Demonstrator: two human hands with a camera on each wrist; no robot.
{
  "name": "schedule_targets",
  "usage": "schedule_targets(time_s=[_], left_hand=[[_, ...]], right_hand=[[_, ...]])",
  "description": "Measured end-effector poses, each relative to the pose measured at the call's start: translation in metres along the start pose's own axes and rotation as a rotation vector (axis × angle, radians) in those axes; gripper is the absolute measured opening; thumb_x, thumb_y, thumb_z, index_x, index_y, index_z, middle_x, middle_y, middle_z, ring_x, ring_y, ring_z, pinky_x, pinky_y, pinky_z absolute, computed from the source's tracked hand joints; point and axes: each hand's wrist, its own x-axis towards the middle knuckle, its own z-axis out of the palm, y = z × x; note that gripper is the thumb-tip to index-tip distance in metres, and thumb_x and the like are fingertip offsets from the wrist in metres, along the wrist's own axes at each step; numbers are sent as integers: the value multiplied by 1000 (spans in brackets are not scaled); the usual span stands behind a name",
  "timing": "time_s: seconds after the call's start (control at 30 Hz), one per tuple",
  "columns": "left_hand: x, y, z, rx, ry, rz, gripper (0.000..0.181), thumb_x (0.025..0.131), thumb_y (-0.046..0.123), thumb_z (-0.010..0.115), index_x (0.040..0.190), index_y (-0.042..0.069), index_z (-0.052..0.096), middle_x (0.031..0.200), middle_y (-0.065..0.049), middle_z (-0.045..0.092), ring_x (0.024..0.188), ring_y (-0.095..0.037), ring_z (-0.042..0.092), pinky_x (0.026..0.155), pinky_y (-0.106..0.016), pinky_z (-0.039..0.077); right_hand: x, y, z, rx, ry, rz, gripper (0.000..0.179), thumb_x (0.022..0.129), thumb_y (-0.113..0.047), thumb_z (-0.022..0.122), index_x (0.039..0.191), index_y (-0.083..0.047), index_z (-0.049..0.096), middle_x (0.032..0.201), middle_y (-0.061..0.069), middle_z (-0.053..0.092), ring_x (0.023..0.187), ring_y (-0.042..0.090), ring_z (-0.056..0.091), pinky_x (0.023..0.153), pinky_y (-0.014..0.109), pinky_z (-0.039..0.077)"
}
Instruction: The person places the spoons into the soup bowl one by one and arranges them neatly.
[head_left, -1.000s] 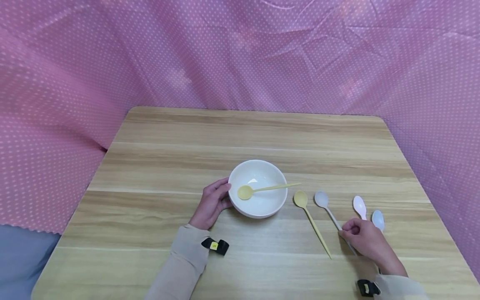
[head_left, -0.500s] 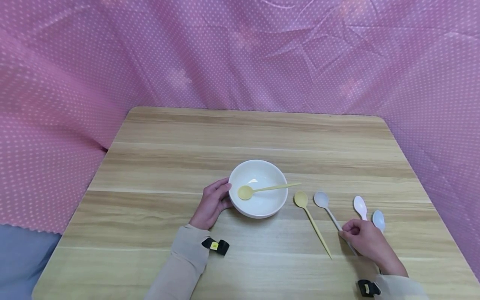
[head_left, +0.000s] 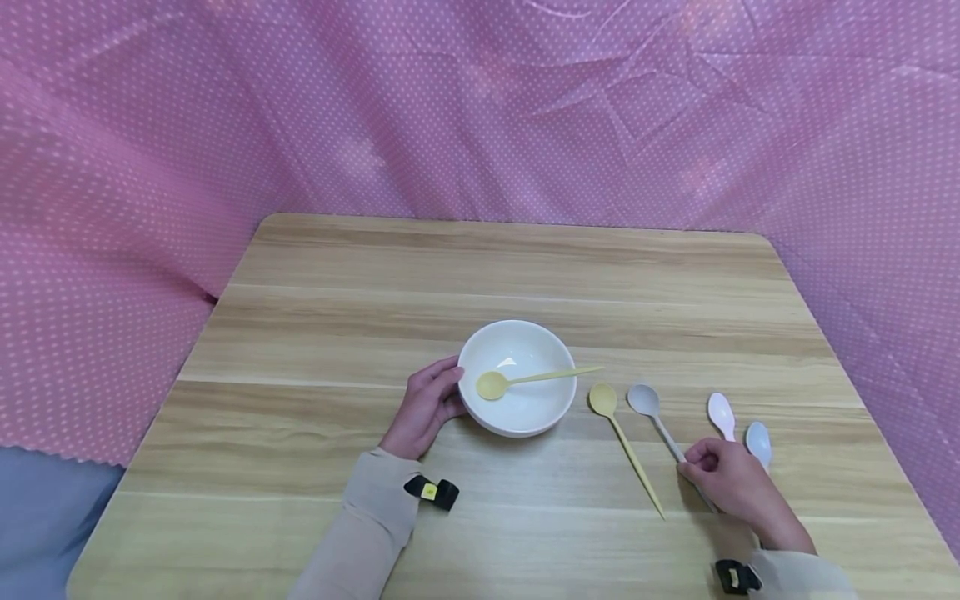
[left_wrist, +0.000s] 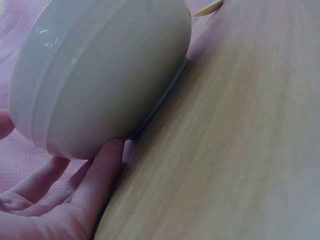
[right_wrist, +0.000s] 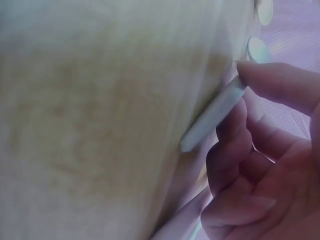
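A white bowl (head_left: 517, 412) stands on the wooden table, left of the row of spoons. My left hand (head_left: 422, 410) holds its left side, thumb at the rim and fingers against the outer wall. Across the bowl lies a yellow spoon (head_left: 492, 385), its handle sticking out over the right rim. Farther right, my right hand (head_left: 731, 482) pinches the handle of a grey spoon (head_left: 643, 399) between thumb and finger. That handle's end (right_wrist: 210, 117) shows close up in the right wrist view. The spoon's head seems to rest on the table.
A second yellow spoon (head_left: 603, 400) lies between the bowl and the grey spoon. Beyond my right hand lie a pinkish-white spoon (head_left: 721, 414) and a pale blue spoon (head_left: 758, 443), their handles mostly hidden by the hand. Pink dotted cloth (head_left: 480, 108) hangs around the table (head_left: 337, 300).
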Motion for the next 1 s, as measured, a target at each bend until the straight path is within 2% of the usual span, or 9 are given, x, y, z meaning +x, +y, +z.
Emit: schedule_targets(time_s=[0.6, 0.83, 1.0], left_hand=[[0, 0, 1, -4, -7, 6, 49, 90, 21, 60, 134, 3, 48, 134, -18, 52, 110, -24, 58, 83, -35, 53], [-1, 1, 1, 2, -4, 5, 48, 90, 21, 59, 134, 4, 48, 134, -18, 52, 111, -24, 57, 84, -36, 53], [-1, 1, 1, 4, -2, 10, 48, 90, 21, 59, 133, 3, 49, 134, -18, 52, 110, -24, 58, 83, -35, 53]], right_hand=[[-2, -6, -6, 21, 10, 47, 19, 85, -17, 67, 92, -1, 62, 76, 2, 62, 68, 15, 52, 58, 25, 39], [-3, -7, -7, 27, 52, 12, 15, 85, -15, 66, 91, -1, 63, 75, 2, 62, 68, 14, 52, 55, 23, 40], [-2, -8, -9, 41, 115, 4, 15, 85, -11, 63, 93, 1, 63, 74, 3, 61, 65, 11, 50, 53, 21, 41]])
